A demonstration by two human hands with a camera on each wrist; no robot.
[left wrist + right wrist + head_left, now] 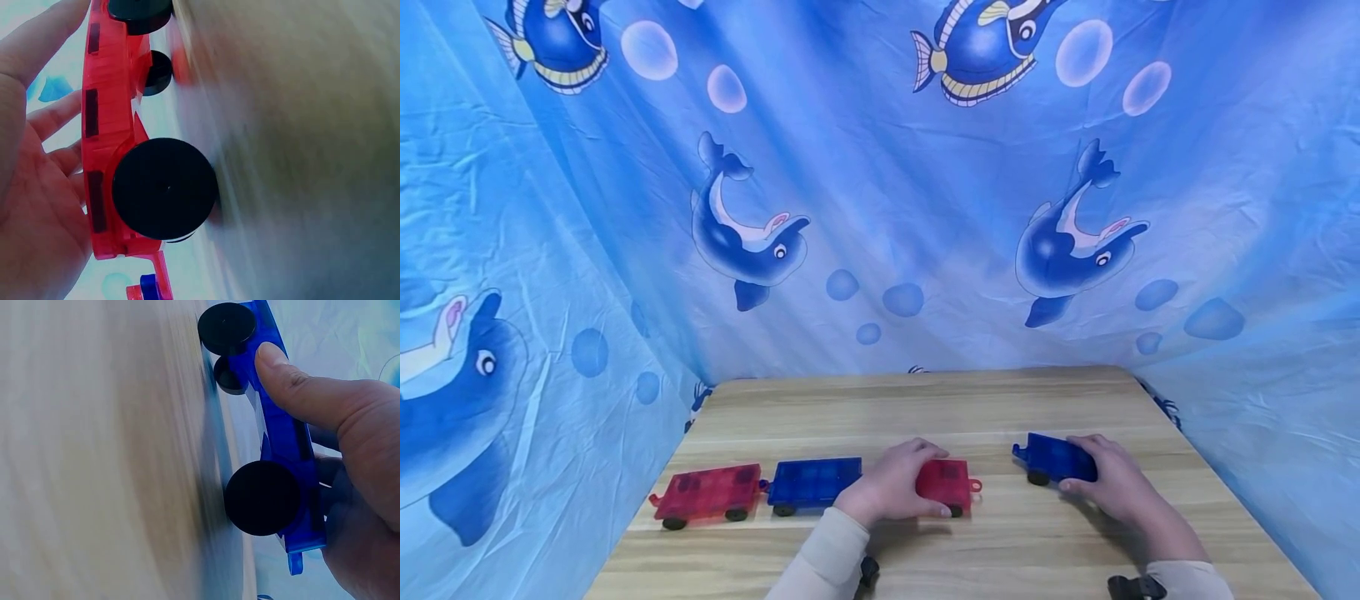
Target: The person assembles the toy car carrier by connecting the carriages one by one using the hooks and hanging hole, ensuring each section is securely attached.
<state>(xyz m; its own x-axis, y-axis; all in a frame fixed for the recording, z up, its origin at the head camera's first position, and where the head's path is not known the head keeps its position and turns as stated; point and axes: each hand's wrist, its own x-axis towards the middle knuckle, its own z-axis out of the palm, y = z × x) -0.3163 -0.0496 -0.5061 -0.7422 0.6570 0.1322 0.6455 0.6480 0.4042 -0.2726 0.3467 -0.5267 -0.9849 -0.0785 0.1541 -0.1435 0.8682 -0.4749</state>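
Note:
My left hand [889,483] grips a translucent red toy train car [951,482] from above, thumb on the near side and fingers on the far side. A ring [975,485] sticks out from that car's right end. To the right, my right hand [1112,483] holds a blue toy train car [1054,458] by its right part, with a hook [1019,452] pointing left. A gap separates these two cars. Black wheels [262,498] show under the blue car in the right wrist view; whether they touch the table cannot be told.
Left of my left hand stand another blue car [816,481] and another red car [709,492], joined end to end. All lie on a wood-grain table [917,408]. A blue curtain [880,208] with sea creatures hangs behind and at both sides.

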